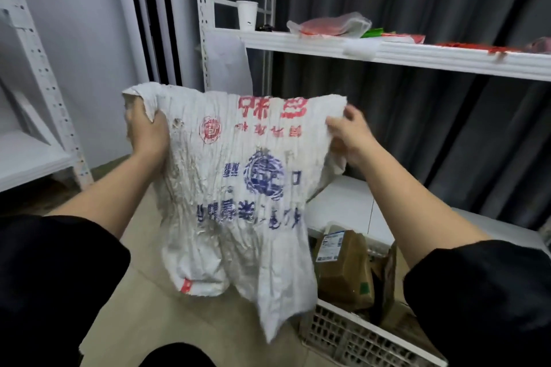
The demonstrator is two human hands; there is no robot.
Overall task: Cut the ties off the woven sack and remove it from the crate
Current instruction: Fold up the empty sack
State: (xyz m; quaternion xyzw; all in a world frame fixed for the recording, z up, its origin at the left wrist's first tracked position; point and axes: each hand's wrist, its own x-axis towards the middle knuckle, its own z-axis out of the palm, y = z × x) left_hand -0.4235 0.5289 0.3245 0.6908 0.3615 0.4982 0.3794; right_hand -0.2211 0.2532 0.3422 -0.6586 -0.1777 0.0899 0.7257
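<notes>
Removal step, apparently complete: left hand [149,131] and right hand [348,134] each grip the crumpled white printed woven sack [238,188], lifted clear of the white lattice plastic crate [351,337] at near right; next, setting it aside.

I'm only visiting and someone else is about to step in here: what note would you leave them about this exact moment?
Left hand: grips the woven sack at its upper left corner.
Right hand: pinches the upper right edge.
Sack: held up, hanging limp, lifted clear of the white slatted crate at lower right.
Crate: brown parcels remain inside.
Done: sack is out of the crate; no ties visible on it.
Left: put the sack aside.
</notes>
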